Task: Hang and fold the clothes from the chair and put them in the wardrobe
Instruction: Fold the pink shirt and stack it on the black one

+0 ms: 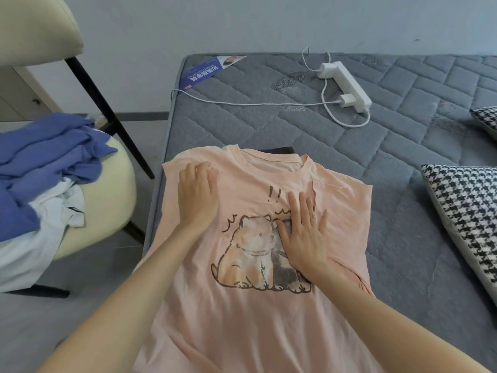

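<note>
Peach T-shirt [242,327] lies flat beneath my palms on the mattress [295,135], collar pointing away; left hand [197,193] presses its shoulder, fingers together; right hand [304,235] spreads fingers mid-chest, nearer the right edge.

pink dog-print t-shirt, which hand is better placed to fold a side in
Probably the left hand: it lies by the left shoulder edge of the pink dog-print t-shirt, while the right hand presses its middle.
</note>
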Action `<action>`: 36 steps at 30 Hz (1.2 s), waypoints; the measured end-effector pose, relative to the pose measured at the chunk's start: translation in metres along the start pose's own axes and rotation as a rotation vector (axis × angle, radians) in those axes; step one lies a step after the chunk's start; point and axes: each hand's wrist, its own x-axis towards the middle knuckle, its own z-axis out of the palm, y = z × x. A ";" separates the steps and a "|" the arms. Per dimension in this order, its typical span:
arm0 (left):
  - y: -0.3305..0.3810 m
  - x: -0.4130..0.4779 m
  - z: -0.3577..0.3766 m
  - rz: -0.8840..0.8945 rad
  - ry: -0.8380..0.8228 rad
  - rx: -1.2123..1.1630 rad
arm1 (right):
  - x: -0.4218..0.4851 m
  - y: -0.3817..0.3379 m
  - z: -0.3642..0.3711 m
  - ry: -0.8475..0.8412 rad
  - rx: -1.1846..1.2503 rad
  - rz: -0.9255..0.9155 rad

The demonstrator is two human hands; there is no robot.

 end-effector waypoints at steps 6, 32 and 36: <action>-0.018 -0.013 0.014 -0.033 -0.341 0.197 | -0.002 0.000 0.000 0.003 0.033 -0.034; -0.016 0.088 0.007 0.056 -0.607 0.300 | 0.105 0.064 -0.060 -0.304 -0.088 0.155; -0.024 0.112 0.011 0.045 -0.741 0.392 | 0.123 0.062 -0.068 -0.422 -0.073 0.226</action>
